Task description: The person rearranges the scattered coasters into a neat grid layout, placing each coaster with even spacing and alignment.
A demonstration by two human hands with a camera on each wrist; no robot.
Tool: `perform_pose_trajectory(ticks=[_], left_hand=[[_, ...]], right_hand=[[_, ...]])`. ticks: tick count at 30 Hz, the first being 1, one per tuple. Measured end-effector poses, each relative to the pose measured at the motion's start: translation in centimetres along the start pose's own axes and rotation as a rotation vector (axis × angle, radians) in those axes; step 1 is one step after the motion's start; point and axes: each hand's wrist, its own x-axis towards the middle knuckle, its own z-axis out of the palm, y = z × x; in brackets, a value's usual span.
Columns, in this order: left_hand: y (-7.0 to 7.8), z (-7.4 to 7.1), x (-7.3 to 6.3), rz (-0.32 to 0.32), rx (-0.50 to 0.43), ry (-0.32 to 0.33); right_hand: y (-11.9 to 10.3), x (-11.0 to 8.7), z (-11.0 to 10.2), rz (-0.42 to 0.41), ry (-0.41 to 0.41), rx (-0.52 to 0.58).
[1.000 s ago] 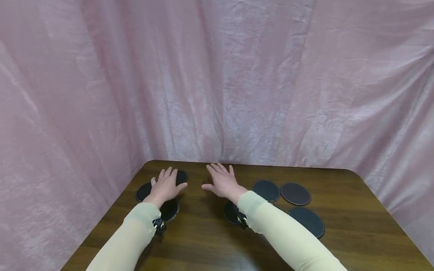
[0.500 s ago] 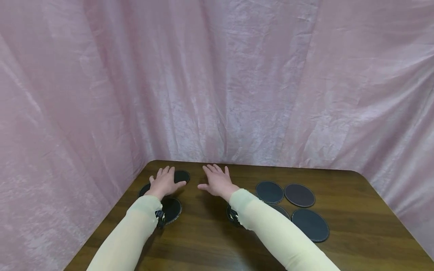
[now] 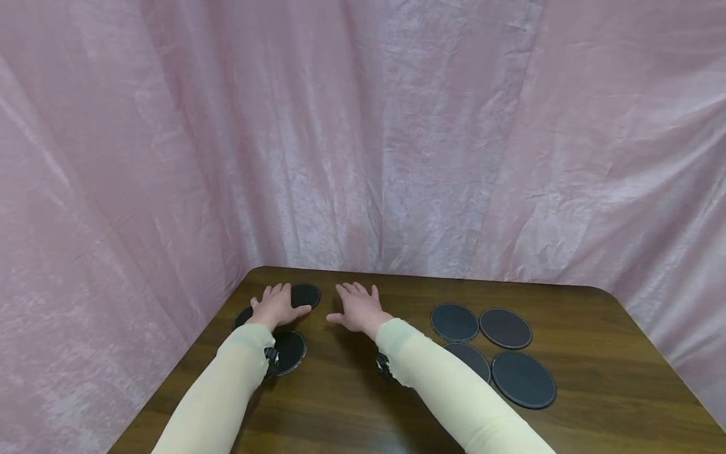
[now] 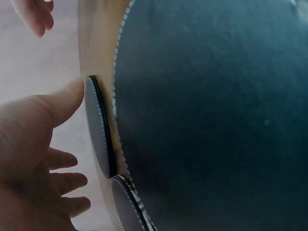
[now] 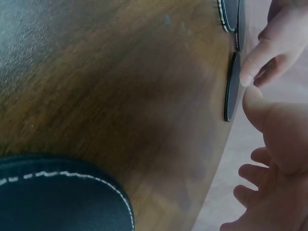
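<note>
My left hand [image 3: 275,307] hovers palm down over the left group of round dark coasters, its fingers spread and holding nothing. Around it lie a far coaster [image 3: 306,296], a partly covered left coaster [image 3: 242,318] and a near coaster [image 3: 291,352]. In the left wrist view, a coaster with pale edge stitching [image 4: 211,115] fills much of the picture. My right hand [image 3: 359,310] is over the middle of the wooden table, with its fingers loosely extended and nothing held. Beneath the right wrist, a stitched coaster [image 5: 62,204] shows in the right wrist view.
On the right of the wooden table [image 3: 612,378] lie a dark coaster [image 3: 454,322], a brownish coaster [image 3: 506,328], a half-covered coaster [image 3: 468,359] and a larger-looking near coaster [image 3: 524,379]. A pink curtain [image 3: 363,139] hangs behind and at the sides.
My right hand has drifted left and slightly nearer, closer to the left hand. My left hand has hardly moved. The view has shifted slightly, and more of the right-hand coasters is uncovered.
</note>
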Motion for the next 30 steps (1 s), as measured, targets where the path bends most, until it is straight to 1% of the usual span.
perform_pose_trajectory(ticks=[4,10,19,22,25,27,28,30], left_hand=[[-0.2,0.4,0.1,-0.014,0.003,-0.017],[-0.1,0.3,0.2,-0.047,0.007,-0.037],[-1.7,0.6,1.6,-0.102,0.002,-0.082],[-2.1,0.8,2.3,-0.095,-0.006,-0.088],[-2.0,0.7,2.6,-0.076,-0.015,-0.095],[-1.3,0.4,2.1,-0.065,-0.034,-0.108],[-1.2,0.4,2.1,-0.058,-0.039,-0.109],[-0.7,0.3,1.7,-0.041,-0.033,-0.111]], right_hand=[[0.0,-0.3,0.0,0.008,-0.012,0.003],[0.2,-0.6,0.0,0.02,-0.03,0.01],[0.5,-1.0,0.1,0.028,-0.047,0.021],[0.7,-1.0,0.1,0.034,-0.044,0.019],[1.0,-1.0,0.1,0.036,-0.038,0.017],[1.2,-1.0,0.1,0.037,-0.038,0.017],[1.3,-1.1,0.1,0.04,-0.039,0.017],[1.7,-1.0,0.4,0.042,-0.035,0.013]])
